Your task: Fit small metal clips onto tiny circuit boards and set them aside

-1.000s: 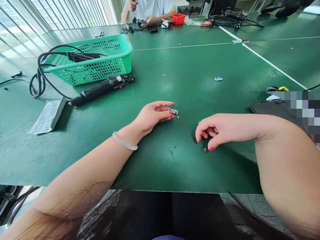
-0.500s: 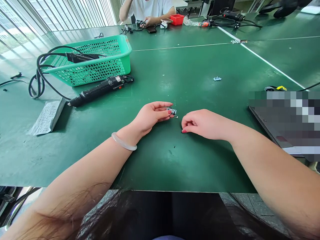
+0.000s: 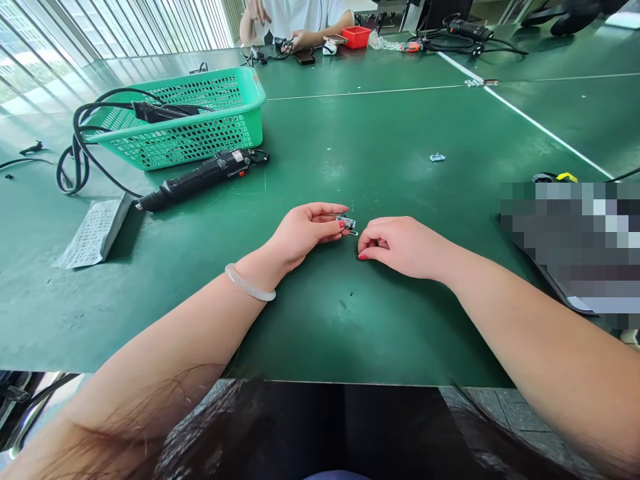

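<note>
Between the thumb and fingers of my left hand [image 3: 310, 230] is a small silvery metal part with cut-outs [image 3: 347, 222], too small to name its kind. Its free end sticks out toward my right hand [image 3: 387, 247]. That hand is closed in a pinch just to the right, its fingertips low over the green table [image 3: 300, 320] and a short gap from the metal part. Whatever lies in the pinch, if anything, is hidden. A tiny dark speck [image 3: 351, 294] lies on the table below my hands.
A black electric screwdriver [image 3: 205, 179] lies before a green plastic basket [image 3: 200, 137] with cables. Left is a paper-wrapped packet [image 3: 93, 233]; right, a blurred dark flat object [image 3: 555, 273]. A small bluish part [image 3: 437, 158] lies farther back. A person [image 3: 300, 23] sits opposite.
My right hand has shifted slightly left and up, closer to my left hand, still pinched. My left hand keeps its hold on the metal part. The person opposite has lowered a raised hand.
</note>
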Tool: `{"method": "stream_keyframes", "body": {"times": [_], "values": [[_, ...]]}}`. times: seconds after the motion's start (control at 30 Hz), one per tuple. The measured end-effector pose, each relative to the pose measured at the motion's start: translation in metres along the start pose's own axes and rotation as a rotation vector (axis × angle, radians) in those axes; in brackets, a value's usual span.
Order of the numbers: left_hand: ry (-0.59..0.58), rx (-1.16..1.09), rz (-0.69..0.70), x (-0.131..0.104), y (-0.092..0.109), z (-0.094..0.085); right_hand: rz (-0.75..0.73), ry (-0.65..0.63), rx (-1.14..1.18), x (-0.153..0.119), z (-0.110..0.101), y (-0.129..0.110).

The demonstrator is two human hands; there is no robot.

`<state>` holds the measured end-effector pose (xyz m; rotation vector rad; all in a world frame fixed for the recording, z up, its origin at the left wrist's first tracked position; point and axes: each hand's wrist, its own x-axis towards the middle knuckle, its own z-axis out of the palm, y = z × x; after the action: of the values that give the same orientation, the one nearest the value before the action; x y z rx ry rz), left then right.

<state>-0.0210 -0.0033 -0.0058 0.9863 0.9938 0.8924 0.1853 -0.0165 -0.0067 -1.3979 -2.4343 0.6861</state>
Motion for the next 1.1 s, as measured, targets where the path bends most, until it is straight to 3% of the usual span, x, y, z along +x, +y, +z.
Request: {"method": "stream_keyframes", "body": {"times": [0.23,0.37,0.5,0.73,1.1], "values": [[0.005,0.022,0.004,0.0,0.0,0.0,-0.042,0.002,-0.04,0.002,0.001,0.0],[-0.013,0.063,0.005,-0.001,0.001,0.0,-0.127,0.216,0.083,0.002,0.001,0.005],[-0.112,0.111,-0.015,-0.002,0.001,0.0,-0.209,0.384,0.216,0.004,0.0,0.009],[-0.26,0.137,-0.018,-0.001,0.0,-0.003,-0.334,0.374,0.287,0.004,-0.001,0.01],[-0.357,0.189,0.004,-0.003,0.0,-0.005,-0.41,0.376,0.346,0.0,-0.002,0.004]]}}
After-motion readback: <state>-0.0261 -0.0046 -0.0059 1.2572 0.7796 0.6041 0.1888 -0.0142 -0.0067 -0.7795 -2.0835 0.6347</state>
